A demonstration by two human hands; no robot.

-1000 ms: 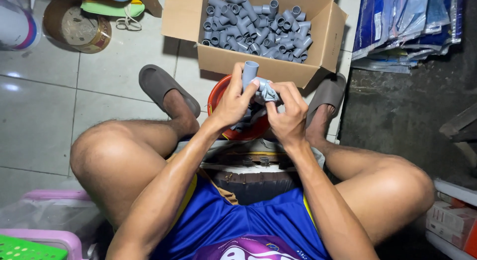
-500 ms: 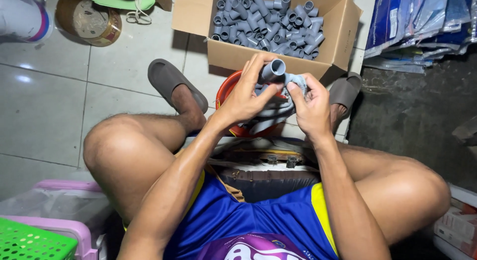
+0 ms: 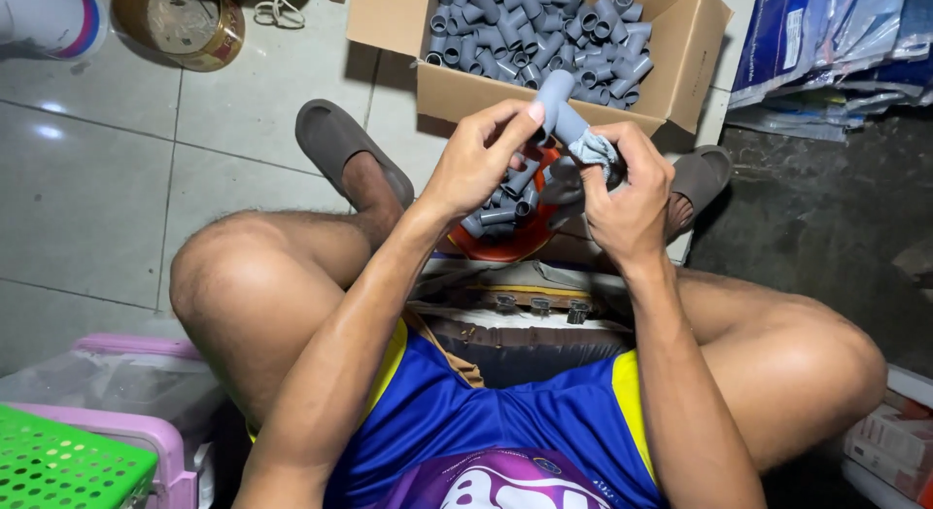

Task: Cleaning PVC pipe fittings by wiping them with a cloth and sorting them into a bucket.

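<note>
A pale tiled floor [image 3: 87, 188] runs under the scene, darker and rougher on the right, and the person sits low on it with bare knees spread and both feet in brown slippers [image 3: 340, 144]. Between the feet stands an orange bowl [image 3: 515, 242] holding a small heap of short grey pipe fittings, and just beyond it is an open cardboard box [image 3: 466, 91] filled with many more of the same grey pieces. The left hand [image 3: 481, 159] is closed around a grey pipe fitting [image 3: 556, 105], thumb and fingers pinching it so that it stands tilted above the bowl, its rounded end pointing towards the box. The right hand [image 3: 627, 193] is curled shut on a crumpled grey cloth [image 3: 595, 151], which is pressed against the lower end of the fitting; the two hands are touching or very nearly so around it. At the top left lie a round brown tin [image 3: 180, 23] and the edge of a white bucket [image 3: 49, 18]. Blue plastic packets [image 3: 826, 42] are stacked at the top right. In the bottom left corner there is a green perforated basket [image 3: 68, 465] beside a pink plastic tub [image 3: 146, 373], and some cartons [image 3: 894, 436] show at the bottom right
</note>
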